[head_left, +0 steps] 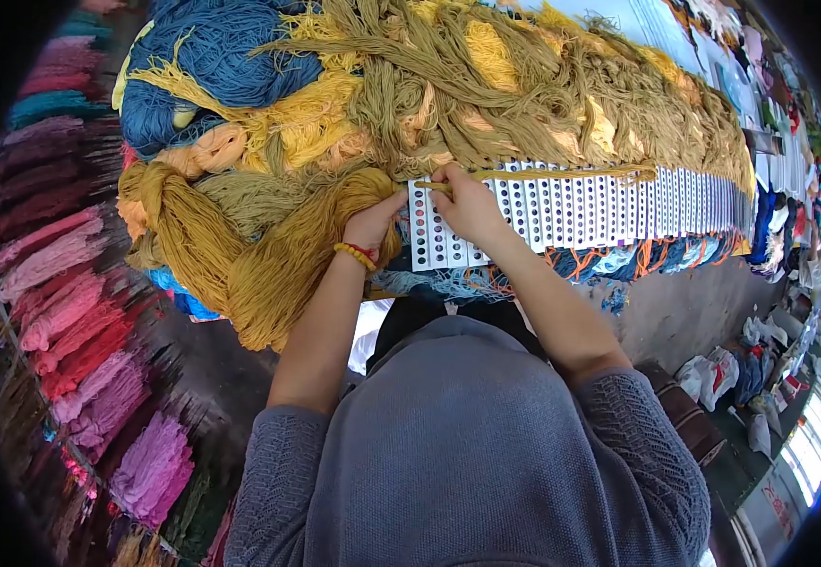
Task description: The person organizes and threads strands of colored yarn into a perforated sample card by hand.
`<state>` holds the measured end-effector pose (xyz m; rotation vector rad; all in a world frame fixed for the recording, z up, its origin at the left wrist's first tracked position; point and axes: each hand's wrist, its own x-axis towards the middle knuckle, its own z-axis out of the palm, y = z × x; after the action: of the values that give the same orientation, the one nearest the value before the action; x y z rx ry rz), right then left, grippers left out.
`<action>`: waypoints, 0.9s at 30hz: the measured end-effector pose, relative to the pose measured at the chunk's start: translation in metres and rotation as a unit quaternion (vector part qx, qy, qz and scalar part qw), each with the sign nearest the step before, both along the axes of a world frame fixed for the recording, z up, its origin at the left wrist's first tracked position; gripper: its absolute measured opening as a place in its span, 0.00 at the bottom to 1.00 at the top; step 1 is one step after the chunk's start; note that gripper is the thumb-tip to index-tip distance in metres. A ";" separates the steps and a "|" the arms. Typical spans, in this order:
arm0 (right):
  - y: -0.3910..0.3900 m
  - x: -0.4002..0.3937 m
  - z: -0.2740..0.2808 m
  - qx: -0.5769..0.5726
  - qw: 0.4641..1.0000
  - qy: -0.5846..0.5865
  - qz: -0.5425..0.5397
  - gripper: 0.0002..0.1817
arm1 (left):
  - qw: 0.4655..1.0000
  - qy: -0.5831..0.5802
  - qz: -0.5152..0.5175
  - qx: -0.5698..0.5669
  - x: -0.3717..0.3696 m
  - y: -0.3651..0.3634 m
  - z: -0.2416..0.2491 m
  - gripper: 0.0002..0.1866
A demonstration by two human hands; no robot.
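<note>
A thick mustard-yellow skein of yarn [283, 260] hangs over the front left edge of the table. My left hand [373, 225], with a yellow beaded bracelet [358, 253] at the wrist, is closed on the right end of this skein; the yarn hides most of its fingers. Just to the right, my right hand [470, 206] pinches a thin mustard strand above a row of white punched cards [571, 210]. The strand [562, 174] stretches rightward from that hand along the cards' upper edge. Coloured bits show in the card holes.
Piled behind the cards are olive yarn [514, 104], yellow yarn [316, 113] and a blue yarn bundle [226, 66]. Blue and orange strands hang below the cards. Pink and purple skeins [151, 468] line the left side. Plastic bags [713, 373] lie at right.
</note>
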<state>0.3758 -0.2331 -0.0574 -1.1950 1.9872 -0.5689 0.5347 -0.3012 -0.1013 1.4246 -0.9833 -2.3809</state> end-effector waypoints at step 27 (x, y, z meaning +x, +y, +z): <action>-0.007 0.027 -0.010 -0.043 0.976 0.200 0.071 0.25 | 0.958 0.003 0.280 -0.068 0.051 -0.029 0.061 0.06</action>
<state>0.4031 -0.2396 -0.0677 -1.5903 2.1982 -0.3653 0.5855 -0.3299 -0.0407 1.4090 -0.6151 -1.8665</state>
